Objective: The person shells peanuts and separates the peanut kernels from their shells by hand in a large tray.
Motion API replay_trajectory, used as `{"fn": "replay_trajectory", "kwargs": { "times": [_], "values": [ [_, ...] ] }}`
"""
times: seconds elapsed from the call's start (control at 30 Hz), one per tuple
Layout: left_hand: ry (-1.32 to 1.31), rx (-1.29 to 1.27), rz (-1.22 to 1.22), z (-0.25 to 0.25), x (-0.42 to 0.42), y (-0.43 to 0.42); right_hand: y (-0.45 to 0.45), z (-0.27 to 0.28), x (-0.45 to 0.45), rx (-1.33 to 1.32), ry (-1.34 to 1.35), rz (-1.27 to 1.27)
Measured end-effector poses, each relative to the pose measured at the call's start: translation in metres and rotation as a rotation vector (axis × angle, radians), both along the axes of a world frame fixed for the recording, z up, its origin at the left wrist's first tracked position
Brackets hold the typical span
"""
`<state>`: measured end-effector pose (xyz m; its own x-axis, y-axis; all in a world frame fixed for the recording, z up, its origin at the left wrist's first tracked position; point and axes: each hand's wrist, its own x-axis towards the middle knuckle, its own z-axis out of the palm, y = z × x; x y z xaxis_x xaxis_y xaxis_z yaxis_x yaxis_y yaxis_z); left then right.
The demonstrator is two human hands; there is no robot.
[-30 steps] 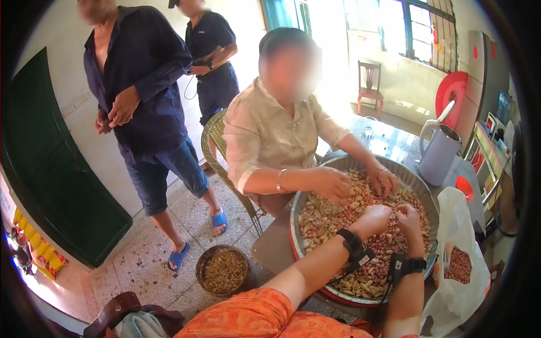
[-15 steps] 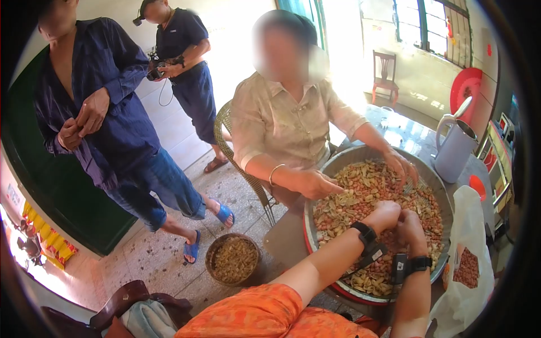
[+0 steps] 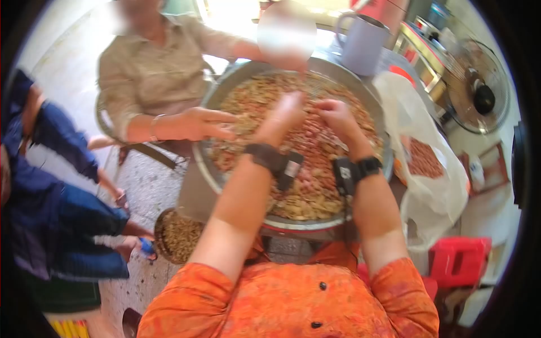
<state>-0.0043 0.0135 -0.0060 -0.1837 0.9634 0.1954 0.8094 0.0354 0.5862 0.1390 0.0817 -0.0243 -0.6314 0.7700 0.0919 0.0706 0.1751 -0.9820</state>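
Peanuts (image 3: 307, 174) lie in round basin (image 3: 376, 107), beneath left hand (image 3: 289, 110) and right hand (image 3: 338, 117). I see both hands near each other, fingers curled; because of blur, I cannot tell if they grip something.

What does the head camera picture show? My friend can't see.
The camera wearer's bare left hand and right hand are close together over a wide, round metal basin of pinkish peanuts and tan shells. A person in a beige shirt sits to the left; a white plastic bag is at right.
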Motion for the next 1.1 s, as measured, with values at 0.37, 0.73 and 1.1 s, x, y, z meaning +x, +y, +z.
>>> {"fn": "replay_trajectory", "kwargs": {
  "times": [0.37, 0.73, 1.1],
  "values": [
    [-0.850, 0.043, -0.093, 0.017, -0.005, -0.004, -0.011, 0.025, 0.005, -0.459, 0.201, 0.161],
    [-0.626, 0.174, -0.283, 0.036, 0.013, -0.015, -0.016, 0.022, -0.006, -0.748, 0.371, 0.164],
    [0.199, -0.202, -0.011, -0.009, -0.011, -0.014, -0.009, 0.025, 0.002, -0.812, 0.335, 0.130]
  ]
}}
